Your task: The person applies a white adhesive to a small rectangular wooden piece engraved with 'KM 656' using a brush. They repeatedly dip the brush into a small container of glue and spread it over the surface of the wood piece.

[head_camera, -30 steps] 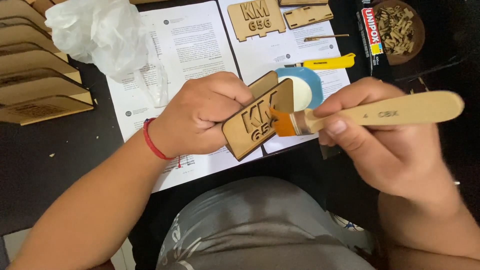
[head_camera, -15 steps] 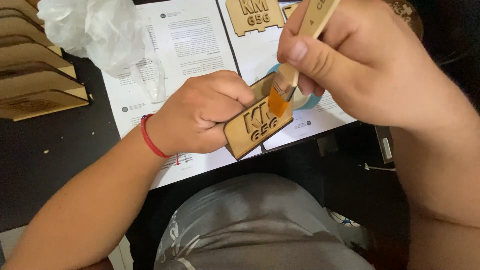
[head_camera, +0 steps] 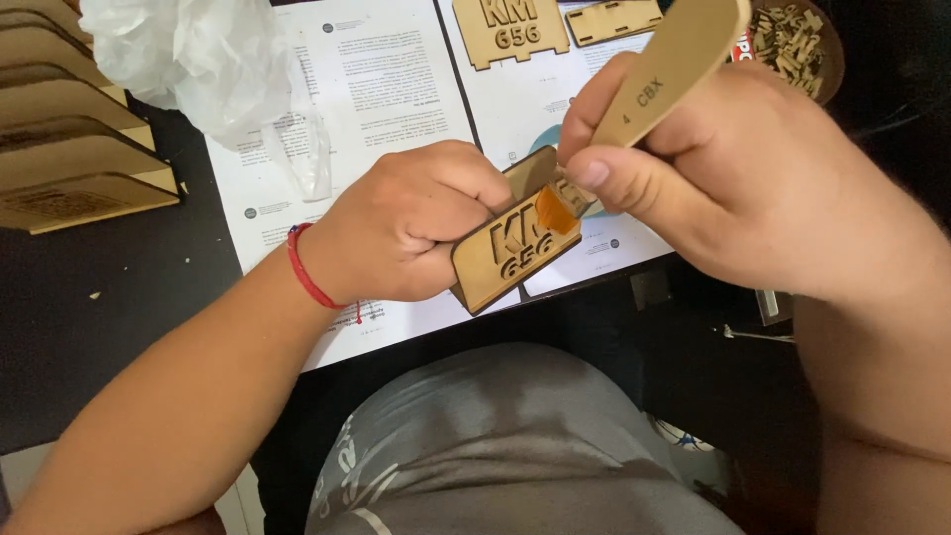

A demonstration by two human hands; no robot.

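Hands meet over our lap, seen from above. Our left hand (head_camera: 401, 223), with a red string bracelet (head_camera: 307, 269) at the wrist, is closed firmly around one end of a small wooden plaque (head_camera: 510, 248) with cut-out characters, holding it tilted just off the near edge of the black table (head_camera: 119, 297). Our right hand (head_camera: 713, 178) pinches a flat paintbrush (head_camera: 654, 79) between thumb and fingers, a tight narrow grip low on its pale wooden handle.

A second ago the brush lay nearly level, its handle pointing right, the orange bristles (head_camera: 557, 210) only at the plaque's edge. Now the handle stands steeply, pointing up and away, and the bristles press down on the plaque's face, touching the cut-out characters. We judge that brushing of the surface is under way, with most of the face not yet covered.

Around us: printed paper sheets (head_camera: 376, 89) cover the table under the work. At the far edge lie a matching finished-looking plaque (head_camera: 510, 30) and a smaller wooden piece (head_camera: 612, 20). A crumpled clear plastic bag (head_camera: 198, 54) sits far left, beside a stack of wooden panels (head_camera: 59, 149). A round dish of small wooden bits (head_camera: 797, 40) is far right. Our right hand hides the part of the table behind it, and our left fingers cover the plaque's left end.
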